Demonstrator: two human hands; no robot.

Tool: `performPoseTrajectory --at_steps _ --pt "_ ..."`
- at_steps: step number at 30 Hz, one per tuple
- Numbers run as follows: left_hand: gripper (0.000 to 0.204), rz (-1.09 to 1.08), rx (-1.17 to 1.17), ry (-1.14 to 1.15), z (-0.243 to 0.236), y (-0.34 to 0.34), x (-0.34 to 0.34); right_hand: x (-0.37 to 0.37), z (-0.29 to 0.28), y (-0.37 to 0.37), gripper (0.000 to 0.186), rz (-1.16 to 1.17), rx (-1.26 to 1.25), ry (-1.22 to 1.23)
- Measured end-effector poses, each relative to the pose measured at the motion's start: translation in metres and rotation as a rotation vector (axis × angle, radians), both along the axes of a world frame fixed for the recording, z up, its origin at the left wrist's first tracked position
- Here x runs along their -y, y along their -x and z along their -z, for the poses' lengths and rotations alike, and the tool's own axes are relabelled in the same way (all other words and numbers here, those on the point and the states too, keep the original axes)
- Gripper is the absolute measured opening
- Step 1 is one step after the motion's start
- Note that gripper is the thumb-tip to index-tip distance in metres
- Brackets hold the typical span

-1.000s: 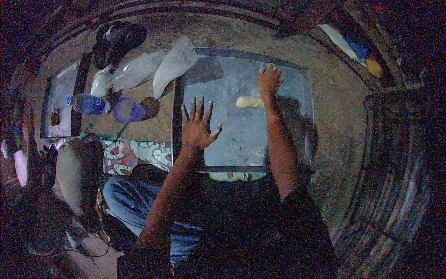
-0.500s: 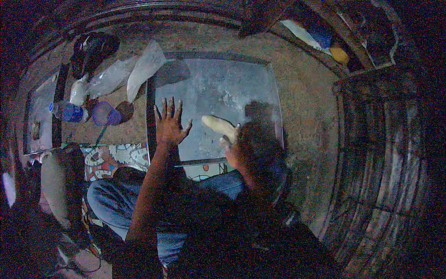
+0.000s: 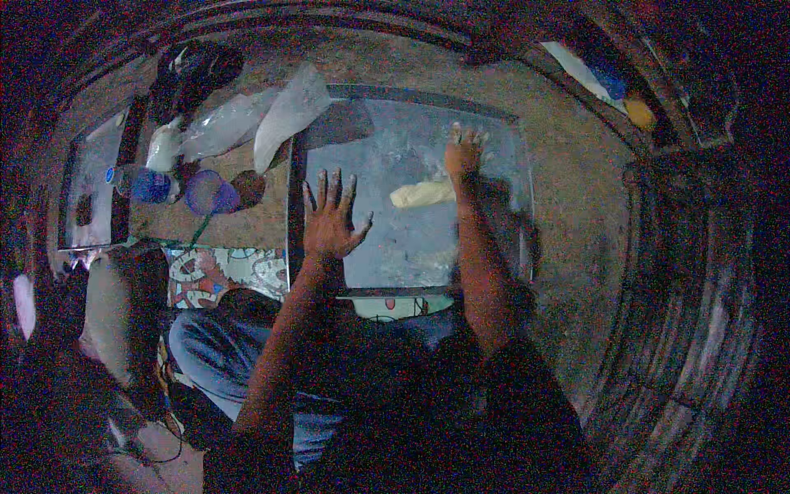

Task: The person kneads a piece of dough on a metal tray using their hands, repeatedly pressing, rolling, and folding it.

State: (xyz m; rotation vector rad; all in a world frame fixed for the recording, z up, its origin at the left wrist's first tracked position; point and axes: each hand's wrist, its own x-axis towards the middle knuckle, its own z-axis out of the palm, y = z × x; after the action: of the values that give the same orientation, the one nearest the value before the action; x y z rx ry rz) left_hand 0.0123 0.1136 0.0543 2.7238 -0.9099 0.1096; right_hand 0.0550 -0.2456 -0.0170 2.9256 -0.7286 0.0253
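Observation:
My left hand (image 3: 335, 222) lies with spread, pale-dusted fingers at the left side of a grey metal board (image 3: 395, 255), holding nothing. A pale, elongated piece of dough (image 3: 415, 194) rests on the board, its surface uneven. Just beyond its right end is my right hand (image 3: 464, 152), fingers apart and slightly bent over the board, also whitened at the tips. The right wrist and forearm hide part of the dough's end. Pale powdery smears mark the board around it.
To the left are plastic bags (image 3: 284, 119), a blue-labelled bottle (image 3: 144, 183), a purple cup (image 3: 206, 191) and a second tray (image 3: 95, 173). A dark bundle (image 3: 185, 78) lies behind them; a cushion-like object (image 3: 119, 321) is near my left leg. Dark slatted material (image 3: 683, 329) lines the right.
From half a second ago, my right hand has moved up and away from me, past the dough, which lies more level and looks less smooth. My left hand stays spread on the board.

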Motion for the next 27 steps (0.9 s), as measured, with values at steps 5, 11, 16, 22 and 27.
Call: performPoseTrajectory --at_steps 5,11,16,22,27 --pt "0.08 -0.005 -0.008 0.01 0.0 -0.001 0.0 -0.009 0.005 -0.018 0.05 0.007 0.214 0.121" --pt "0.079 -0.021 -0.009 -0.045 0.005 -0.001 0.002 -0.07 -0.05 0.043 0.057 -0.454 0.186 -0.478" --pt "0.078 -0.013 -0.005 -0.041 0.008 0.0 0.002 -0.124 -0.082 0.131 0.06 -0.697 0.004 -0.205" --pt "0.075 -0.036 0.025 -0.01 0.011 0.0 0.002 -0.182 -0.092 0.206 0.067 -0.487 0.036 -0.356" --pt "0.075 -0.038 0.022 0.025 0.005 0.001 0.0 -0.212 -0.086 0.198 0.069 -0.339 0.116 -0.296"
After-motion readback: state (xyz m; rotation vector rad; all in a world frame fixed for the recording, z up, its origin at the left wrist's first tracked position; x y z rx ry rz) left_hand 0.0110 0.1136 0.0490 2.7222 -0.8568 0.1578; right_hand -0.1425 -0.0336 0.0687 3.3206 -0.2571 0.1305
